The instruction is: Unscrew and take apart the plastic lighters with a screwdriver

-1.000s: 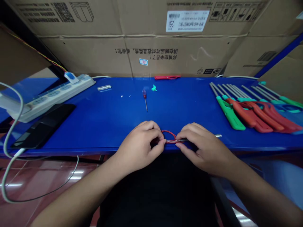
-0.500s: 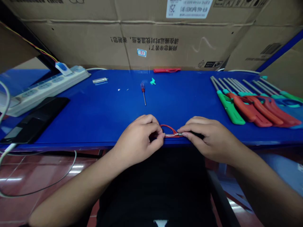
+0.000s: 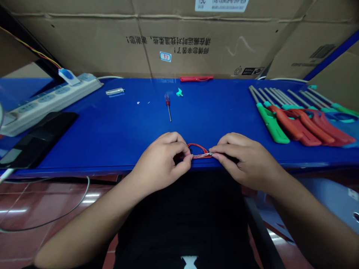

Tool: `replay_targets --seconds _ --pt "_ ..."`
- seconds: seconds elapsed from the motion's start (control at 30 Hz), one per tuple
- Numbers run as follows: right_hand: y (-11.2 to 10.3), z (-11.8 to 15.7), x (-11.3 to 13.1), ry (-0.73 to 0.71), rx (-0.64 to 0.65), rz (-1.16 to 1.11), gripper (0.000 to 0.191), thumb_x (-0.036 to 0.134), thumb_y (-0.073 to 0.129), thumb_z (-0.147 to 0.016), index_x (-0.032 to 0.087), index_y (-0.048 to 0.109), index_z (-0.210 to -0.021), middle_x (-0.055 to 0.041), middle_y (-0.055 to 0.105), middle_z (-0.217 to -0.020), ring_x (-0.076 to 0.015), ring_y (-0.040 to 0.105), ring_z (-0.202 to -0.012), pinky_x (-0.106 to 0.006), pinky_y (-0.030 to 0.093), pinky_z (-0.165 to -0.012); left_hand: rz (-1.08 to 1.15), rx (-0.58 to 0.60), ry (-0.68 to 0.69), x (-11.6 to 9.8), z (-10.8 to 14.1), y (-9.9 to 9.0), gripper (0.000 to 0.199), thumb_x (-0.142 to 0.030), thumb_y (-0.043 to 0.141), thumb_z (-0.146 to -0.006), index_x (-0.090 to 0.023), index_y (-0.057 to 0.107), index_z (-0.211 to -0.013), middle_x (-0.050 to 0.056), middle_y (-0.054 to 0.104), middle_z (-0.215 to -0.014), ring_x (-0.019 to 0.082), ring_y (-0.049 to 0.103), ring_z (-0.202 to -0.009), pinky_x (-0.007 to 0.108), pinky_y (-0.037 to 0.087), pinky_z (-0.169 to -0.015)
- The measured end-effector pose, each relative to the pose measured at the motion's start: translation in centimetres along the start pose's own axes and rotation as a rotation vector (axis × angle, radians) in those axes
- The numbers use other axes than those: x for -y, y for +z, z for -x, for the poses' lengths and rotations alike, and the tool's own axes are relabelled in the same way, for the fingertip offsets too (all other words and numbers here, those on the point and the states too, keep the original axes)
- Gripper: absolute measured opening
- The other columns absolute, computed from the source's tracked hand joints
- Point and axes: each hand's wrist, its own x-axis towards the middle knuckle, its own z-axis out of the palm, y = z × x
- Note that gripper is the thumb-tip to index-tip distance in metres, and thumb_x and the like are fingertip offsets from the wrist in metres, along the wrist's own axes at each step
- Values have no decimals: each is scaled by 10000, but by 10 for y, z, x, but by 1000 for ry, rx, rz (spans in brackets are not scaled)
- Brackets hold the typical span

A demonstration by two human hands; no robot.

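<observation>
At the front edge of the table lies a red lighter casing (image 3: 197,145), its looped part showing between my two hands. My left hand (image 3: 164,160) is closed in a pinch at the casing's left side, on one end of a thin pale wire or tube (image 3: 199,155). The fingertips of my right hand (image 3: 246,158) pinch a small grey metal piece (image 3: 211,153) at the other end. Both ends of the casing are mostly covered by my fingers. Farther back, a screwdriver (image 3: 167,101) with a red clear handle lies beside a small green plastic part (image 3: 179,92).
Several long-nosed lighters (image 3: 300,129) lie in a row on the right. Another red casing piece (image 3: 196,79) rests against the cardboard box (image 3: 174,63). A clear fluid tank-like part (image 3: 114,91), a power strip (image 3: 47,99) and a black phone-like device (image 3: 42,134) are on the left.
The whole scene sits slightly higher in the picture, as the head view has tilted. Both hands keep their pinch, with only a slight shift of the fingers at the metal piece.
</observation>
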Motion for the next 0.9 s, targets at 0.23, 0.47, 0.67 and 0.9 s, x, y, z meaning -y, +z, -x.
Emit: replay_targets --seconds 0.23,0.47,0.67,0.9 --pt "-16 -17 1 201 126 -131 114 212 659 -877 236 769 -862 -14 703 -850 -141 646 -745 -273 493 -679 20 7 -5 -1 -1 -2 91 -200 641 -861 -176 715 -815 37 661 -923 158 620 -833 293 501 -736" --pt "-22 -24 -3 153 205 -88 137 229 647 -895 246 781 -875 -7 717 -858 -139 656 -756 -272 494 -694 12 -5 -13 -1 0 -1 106 -207 629 -868 -177 714 -812 40 658 -919 162 621 -829 298 503 -738" --pt "-8 -11 -6 25 121 -69 226 210 537 -967 208 752 -1037 -64 706 -963 -173 643 -875 -321 510 -807 -1 26 -15 -3 -2 -2 105 -217 619 -873 -178 703 -823 40 641 -933 169 604 -841 311 498 -746" --pt "-4 -12 -7 -65 90 -57 261 194 510 -974 200 763 -1040 -64 698 -916 -168 631 -833 -316 512 -774 -40 20 -1 -4 -2 -2 117 -225 605 -890 -178 705 -853 38 634 -926 170 596 -845 317 491 -753"
